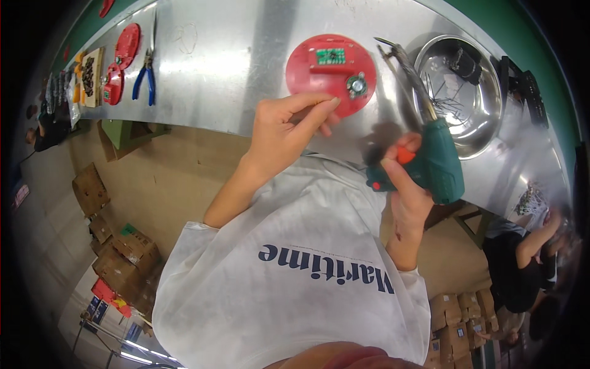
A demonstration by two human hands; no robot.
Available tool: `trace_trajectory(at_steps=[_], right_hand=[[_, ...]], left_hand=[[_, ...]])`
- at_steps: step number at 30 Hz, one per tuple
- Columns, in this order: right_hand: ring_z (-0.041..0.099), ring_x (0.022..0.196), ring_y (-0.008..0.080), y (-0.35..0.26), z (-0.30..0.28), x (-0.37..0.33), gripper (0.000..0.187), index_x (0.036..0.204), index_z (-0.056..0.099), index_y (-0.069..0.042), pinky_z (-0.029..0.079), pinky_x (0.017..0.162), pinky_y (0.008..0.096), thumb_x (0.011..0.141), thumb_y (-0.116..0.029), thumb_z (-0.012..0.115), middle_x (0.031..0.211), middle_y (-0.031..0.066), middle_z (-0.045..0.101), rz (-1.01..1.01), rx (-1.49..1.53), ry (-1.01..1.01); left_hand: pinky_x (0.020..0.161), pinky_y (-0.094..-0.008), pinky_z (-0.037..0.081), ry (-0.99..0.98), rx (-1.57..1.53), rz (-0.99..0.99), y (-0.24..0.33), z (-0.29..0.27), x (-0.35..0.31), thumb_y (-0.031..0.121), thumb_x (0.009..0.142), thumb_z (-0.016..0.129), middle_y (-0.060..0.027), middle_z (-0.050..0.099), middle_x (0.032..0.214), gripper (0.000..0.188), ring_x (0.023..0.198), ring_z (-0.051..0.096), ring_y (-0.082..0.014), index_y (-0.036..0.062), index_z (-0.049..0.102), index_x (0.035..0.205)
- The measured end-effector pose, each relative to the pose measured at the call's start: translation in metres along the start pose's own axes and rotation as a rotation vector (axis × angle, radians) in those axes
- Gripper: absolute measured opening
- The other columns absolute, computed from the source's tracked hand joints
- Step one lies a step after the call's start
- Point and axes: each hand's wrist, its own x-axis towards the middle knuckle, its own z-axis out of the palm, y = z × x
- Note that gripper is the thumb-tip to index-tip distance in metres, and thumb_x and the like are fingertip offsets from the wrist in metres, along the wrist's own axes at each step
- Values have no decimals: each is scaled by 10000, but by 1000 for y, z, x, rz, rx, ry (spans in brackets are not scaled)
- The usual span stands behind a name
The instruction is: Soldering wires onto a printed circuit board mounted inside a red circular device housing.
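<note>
Closest of all was the wearer's white shirt [276,307], with dark lettering across its front. Beyond it, the right hand [409,187] had its grip wrapped around a green pistol-shaped tool [445,163] with an orange trigger, its long metal tip angled up and to the left over the table [209,74]. The left hand [295,120] was bent at the wrist, thumb and fingertips drawn near each other; I could not tell whether that grip was closed or pinched something small.

The red disc [301,74] lay flat on the table, just past the left hand, which overlapped its lower edge in view; contact could not be made out. A green circuit board [330,56] sat on its upper part, and a round metal component [356,87] near its lower right edge. Right of the tool's tip stood a shiny metal bowl [487,123] containing thin wire-like pieces and a dark object.

Farther off to the left, blue-handled pliers [144,83] lay beside two smaller red parts [128,46], then a wooden tray [98,74] of small dark pieces. Away from the table were cardboard boxes [126,267] and, at right, another person [513,270] in dark clothing.
</note>
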Motion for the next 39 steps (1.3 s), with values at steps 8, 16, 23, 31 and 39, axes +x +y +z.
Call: trace_trajectory(at_steps=[8, 16, 23, 31, 39], right_hand=[[596, 773, 137, 13, 36, 8, 338, 1023, 543, 8, 488, 679, 267, 734, 133, 664, 982, 102, 569, 30, -32, -132], [601, 791, 122, 18, 43, 14, 326, 1016, 554, 13, 491, 693, 252, 735, 117, 682, 984, 95, 591, -10, -148, -142], [611, 753, 130, 14, 56, 19, 321, 1033, 545, 21, 497, 669, 245, 751, 116, 665, 884, 91, 619, -23, -175, -169], [567, 926, 195, 21, 45, 22, 406, 1032, 530, 8, 482, 829, 315, 677, 164, 652, 1014, 114, 535, -21, -138, -253], [576, 908, 204, 24, 45, 22, 430, 1053, 499, -6, 477, 828, 320, 682, 174, 625, 1066, 128, 499, 26, -85, -227]], left_hand=[[646, -252, 543, -295, 230, 16, 1, -21, -14, 16, 886, 598, -107, 686, 816, 157, 700, 664, -150, -68, 645, 1011], [625, -263, 534, -280, 46, 16, -11, -27, -26, -12, 874, 578, -131, 701, 867, 181, 686, 673, -155, -47, 603, 1050], [582, -276, 500, -261, 98, 51, -16, -25, -25, 59, 856, 627, -104, 671, 770, 83, 642, 665, -205, 11, 630, 925], [573, -261, 504, -340, 107, 146, -18, -33, -18, 17, 802, 669, -90, 684, 776, 122, 628, 665, -185, 10, 684, 923], [594, -224, 520, -244, -117, 37, -26, -31, -26, -6, 828, 653, -87, 693, 768, 95, 638, 670, -130, -31, 680, 916]])
